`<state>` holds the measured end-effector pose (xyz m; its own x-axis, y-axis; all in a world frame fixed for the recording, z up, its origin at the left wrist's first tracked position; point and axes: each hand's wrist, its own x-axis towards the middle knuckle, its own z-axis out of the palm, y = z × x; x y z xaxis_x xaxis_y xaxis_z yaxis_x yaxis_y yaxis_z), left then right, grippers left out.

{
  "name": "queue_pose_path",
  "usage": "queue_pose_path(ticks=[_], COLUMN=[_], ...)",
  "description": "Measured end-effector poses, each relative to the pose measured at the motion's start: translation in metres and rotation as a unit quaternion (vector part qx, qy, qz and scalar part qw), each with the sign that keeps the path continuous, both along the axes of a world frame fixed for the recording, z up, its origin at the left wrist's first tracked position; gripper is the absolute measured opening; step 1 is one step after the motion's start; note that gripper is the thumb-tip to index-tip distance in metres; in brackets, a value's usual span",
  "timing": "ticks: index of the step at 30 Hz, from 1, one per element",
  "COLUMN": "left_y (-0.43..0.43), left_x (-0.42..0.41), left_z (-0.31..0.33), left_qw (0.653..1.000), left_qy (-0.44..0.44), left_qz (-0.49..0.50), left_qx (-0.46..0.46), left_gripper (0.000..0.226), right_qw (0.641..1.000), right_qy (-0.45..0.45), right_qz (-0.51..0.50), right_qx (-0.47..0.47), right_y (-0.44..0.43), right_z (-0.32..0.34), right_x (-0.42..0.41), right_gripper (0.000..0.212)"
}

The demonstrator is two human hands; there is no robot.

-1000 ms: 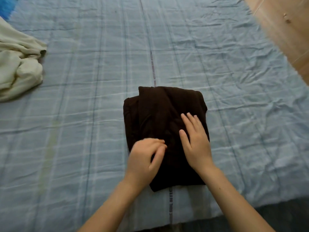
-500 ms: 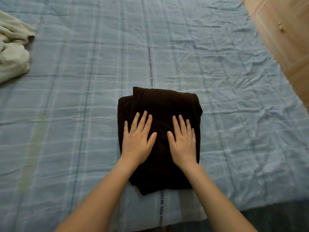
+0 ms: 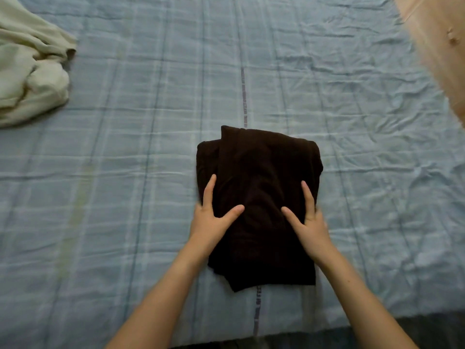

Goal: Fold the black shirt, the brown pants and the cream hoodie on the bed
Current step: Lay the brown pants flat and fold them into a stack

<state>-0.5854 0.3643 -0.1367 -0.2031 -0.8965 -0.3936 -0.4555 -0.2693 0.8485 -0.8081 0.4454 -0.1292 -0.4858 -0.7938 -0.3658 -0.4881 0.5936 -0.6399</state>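
The brown pants (image 3: 261,177) lie folded into a dark, compact rectangle on the blue bed sheet (image 3: 352,122), near the front edge. My left hand (image 3: 210,217) rests on the bundle's left side, with thumb and forefinger spread straight on top. My right hand (image 3: 310,220) mirrors it on the right side. The other fingers of both hands are hidden at the bundle's edges. The cream hoodie (image 3: 27,71) lies crumpled at the far left. The black shirt is not in view.
The striped, wrinkled sheet covers the whole bed. A wooden panel (image 3: 437,46) stands at the upper right. The bed's front edge (image 3: 327,331) runs along the bottom, with dark floor below it.
My left hand went from curled on the bundle to flat on it. Both hands then slid apart from the middle of the folded pants to its left and right sides.
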Motion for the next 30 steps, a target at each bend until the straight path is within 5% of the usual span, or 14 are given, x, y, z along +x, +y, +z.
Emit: queue_pose_path(ticks=[5,10,25,30], left_y=[0.005,0.006,0.09,0.114], left_x=[0.009,0.009,0.03,-0.009], left_z=[0.005,0.037,0.344,0.404], left_qw=[0.996,0.992,0.965,0.951], left_qy=[0.038,0.057,0.152,0.177], left_qz=[-0.065,-0.078,-0.104,-0.154], left_qx=[-0.039,-0.075,-0.188,-0.2], left_gripper=[0.094,0.059,0.049,0.047], right_qw=[0.994,0.977,0.927,0.898], right_qy=[-0.094,-0.158,-0.187,-0.222], right_qz=[0.008,-0.012,-0.127,-0.19], right_qx=[-0.06,-0.145,-0.301,-0.328], right_y=[0.01,0.018,0.143,0.191], right_z=[0.011,0.045,0.323,0.377], right_x=[0.001,0.003,0.051,0.029], right_gripper=[0.077,0.063,0.052,0.057])
